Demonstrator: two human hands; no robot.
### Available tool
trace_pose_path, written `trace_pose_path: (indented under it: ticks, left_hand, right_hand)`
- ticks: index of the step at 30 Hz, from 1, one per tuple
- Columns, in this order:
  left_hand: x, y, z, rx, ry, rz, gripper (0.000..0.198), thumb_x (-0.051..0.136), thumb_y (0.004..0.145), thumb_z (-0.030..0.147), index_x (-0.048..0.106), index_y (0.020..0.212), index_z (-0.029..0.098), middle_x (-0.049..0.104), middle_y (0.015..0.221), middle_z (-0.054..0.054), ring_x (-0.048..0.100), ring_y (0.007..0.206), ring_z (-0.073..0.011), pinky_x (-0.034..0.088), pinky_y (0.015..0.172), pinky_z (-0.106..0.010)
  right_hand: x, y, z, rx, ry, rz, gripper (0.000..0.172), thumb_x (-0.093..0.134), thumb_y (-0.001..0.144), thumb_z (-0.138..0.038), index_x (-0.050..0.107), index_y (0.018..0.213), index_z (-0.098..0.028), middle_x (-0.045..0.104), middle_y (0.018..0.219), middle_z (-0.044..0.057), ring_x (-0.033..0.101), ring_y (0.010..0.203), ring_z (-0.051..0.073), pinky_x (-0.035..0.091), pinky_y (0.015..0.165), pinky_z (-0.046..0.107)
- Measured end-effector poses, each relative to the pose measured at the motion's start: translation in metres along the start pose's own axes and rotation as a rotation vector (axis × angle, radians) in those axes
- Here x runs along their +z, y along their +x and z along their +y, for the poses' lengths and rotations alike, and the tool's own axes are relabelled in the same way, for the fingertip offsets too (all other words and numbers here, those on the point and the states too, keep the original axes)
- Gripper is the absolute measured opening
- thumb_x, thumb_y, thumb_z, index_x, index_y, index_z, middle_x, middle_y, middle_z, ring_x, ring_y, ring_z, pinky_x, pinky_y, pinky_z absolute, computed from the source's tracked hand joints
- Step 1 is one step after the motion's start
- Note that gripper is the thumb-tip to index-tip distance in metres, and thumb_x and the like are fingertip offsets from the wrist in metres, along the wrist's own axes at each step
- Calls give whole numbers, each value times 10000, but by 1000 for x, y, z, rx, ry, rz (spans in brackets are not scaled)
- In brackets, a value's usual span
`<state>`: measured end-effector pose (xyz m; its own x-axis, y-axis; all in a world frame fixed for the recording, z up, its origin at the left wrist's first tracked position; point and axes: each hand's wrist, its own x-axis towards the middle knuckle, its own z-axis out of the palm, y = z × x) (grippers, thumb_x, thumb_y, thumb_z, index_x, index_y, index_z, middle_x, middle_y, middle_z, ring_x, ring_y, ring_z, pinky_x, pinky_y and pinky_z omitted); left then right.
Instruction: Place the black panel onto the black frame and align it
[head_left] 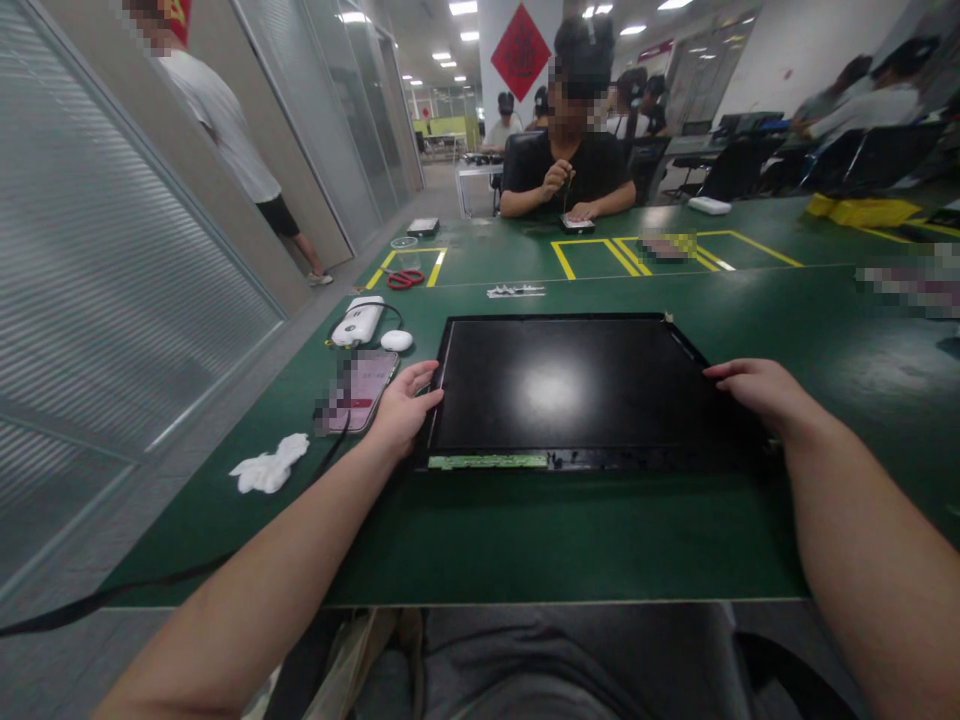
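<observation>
A flat black display panel (585,400) lies in front of me, with a bright reflection in its middle. Along its near edge runs a green circuit strip (487,462), on the left half. My left hand (405,408) grips the panel's left edge between thumb and fingers. On the opposite side, my right hand (761,390) holds the right edge; its lower fingers are partly hidden. A phone (367,388) rests just left of my left hand, close to a white earbud case (397,341).
On the green table (600,540) lie a white power bank (358,320), crumpled tissue (271,464), red-handled scissors (405,279) and thin metal strips (516,291). A black strap (150,585) crosses the left side. Across the table, a person (577,160) handles a small device (577,224).
</observation>
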<state>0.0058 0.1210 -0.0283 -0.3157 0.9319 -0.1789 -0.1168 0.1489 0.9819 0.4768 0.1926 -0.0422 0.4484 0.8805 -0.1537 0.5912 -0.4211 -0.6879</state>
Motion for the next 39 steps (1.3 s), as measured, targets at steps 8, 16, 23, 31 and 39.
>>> trace_pose_path:
  ticks: [8, 16, 23, 31, 39]
  left_hand:
    - [0, -2, 1, -61, -38, -59, 519, 653, 691, -5, 608, 1165, 203, 722, 870, -27, 695, 690, -179, 586, 664, -320]
    - [-2, 4, -4, -14, -44, -107, 409, 675, 657, 24, 638, 1025, 198, 700, 819, 2, 689, 753, -176, 575, 749, -326]
    - [0, 1, -1, -42, -52, -76, 480, 634, 669, 1, 619, 1106, 197, 695, 787, 9, 675, 663, -162, 580, 679, -308]
    - [-2, 1, 0, -49, -69, -72, 615, 679, 640, 5, 598, 1214, 210, 719, 970, -34, 701, 719, -175, 592, 687, -328]
    - [1, -2, 4, -84, -125, -44, 604, 637, 679, 7, 599, 1245, 215, 730, 885, -15, 647, 561, -132, 557, 554, -260]
  right_hand:
    - [0, 0, -1, 27, 8, 4, 298, 588, 659, -93, 753, 889, -188, 715, 842, 61, 626, 741, 177, 491, 703, 290]
    - [-1, 0, -3, 16, -24, 24, 287, 604, 630, -92, 754, 848, -204, 720, 851, 67, 625, 765, 189, 493, 720, 300]
    - [-2, 3, 1, 17, -28, 4, 299, 584, 652, -115, 750, 887, -196, 715, 879, 67, 617, 764, 185, 485, 740, 311]
    - [-1, 0, -1, 21, -30, 19, 317, 589, 611, -105, 749, 867, -202, 720, 834, 67, 624, 731, 191, 495, 715, 313]
    - [-1, 0, -1, 19, -52, 21, 335, 578, 619, -97, 752, 886, -199, 720, 869, 78, 626, 742, 197, 493, 708, 315]
